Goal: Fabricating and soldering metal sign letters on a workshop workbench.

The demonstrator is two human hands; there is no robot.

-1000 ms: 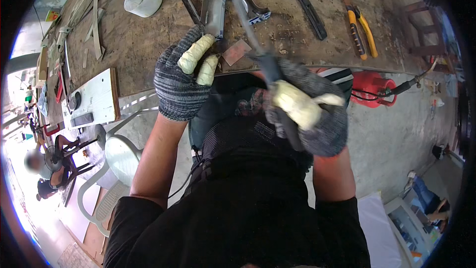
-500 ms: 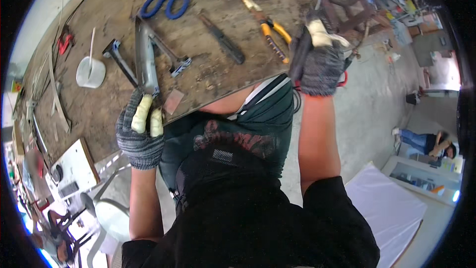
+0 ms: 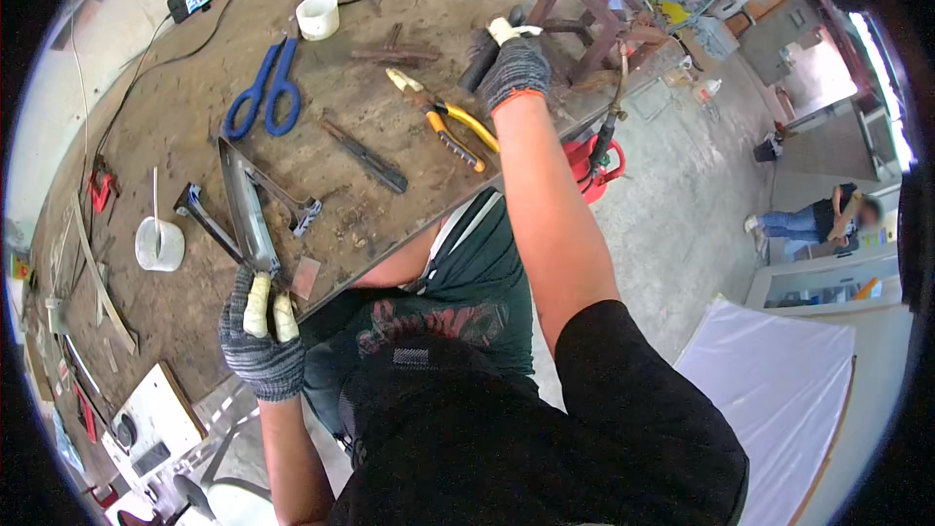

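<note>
My left hand point(image 3: 259, 346), in a grey knit glove with cream tape round some fingers, is closed on the near end of a bent metal channel piece point(image 3: 251, 219) at the table's front edge. Thin arms branch from this piece on both sides. My right hand point(image 3: 514, 73), gloved and taped likewise, reaches to the far side and is closed round a black cylindrical handle point(image 3: 479, 60); what it belongs to is hidden. Between the hands lie yellow-handled pliers point(image 3: 443, 122), a dark narrow hand tool point(image 3: 365, 156) and blue-handled scissors point(image 3: 265, 93). A small copper-coloured plate point(image 3: 305, 278) is beside my left hand.
A rusty metal stand point(image 3: 575, 15) rises beyond my right hand. A torch-like tool with a brass fitting point(image 3: 611, 117) hangs at the table edge above a red object point(image 3: 591, 168). White cups point(image 3: 159, 244) and cables stand about the worn tabletop point(image 3: 195, 331). A person point(image 3: 823, 219) is far right.
My right hand has moved away from the table's right edge, leftward and farther off, with the black handle still in it. The view has shifted; my left hand keeps its hold.
</note>
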